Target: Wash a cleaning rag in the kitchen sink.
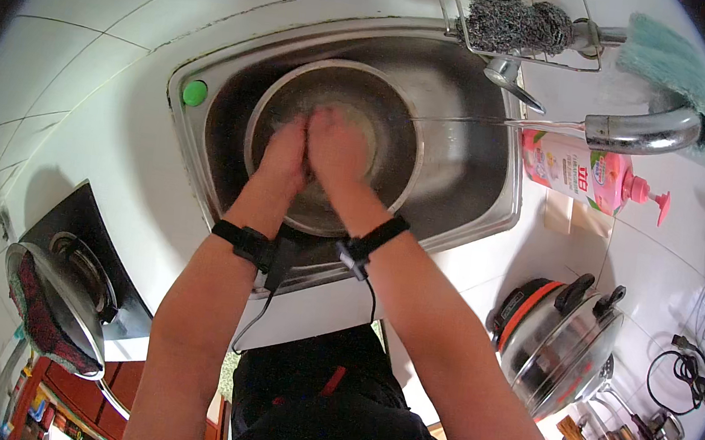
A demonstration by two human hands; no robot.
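Note:
Both hands are down inside a round metal basin (420, 143) that stands in a stainless steel sink (480, 169). My left hand (287, 152) and my right hand (336, 144) are side by side and touch, blurred by motion. Their fingers are partly hidden, so what they hold cannot be told. A pale, round patch shows beside my right hand in the basin. From the metal faucet (639, 131) at the right, a thin stream of water runs towards the basin. Black straps with small devices and cables circle both wrists.
A pink pump bottle (580, 170) stands right of the sink. Steel wool scrubbers (515, 24) sit in a wire rack above it. A green round object (195, 93) lies on the sink's left corner. A pan (59, 311) is at lower left, a lidded steel pot (561, 345) at lower right.

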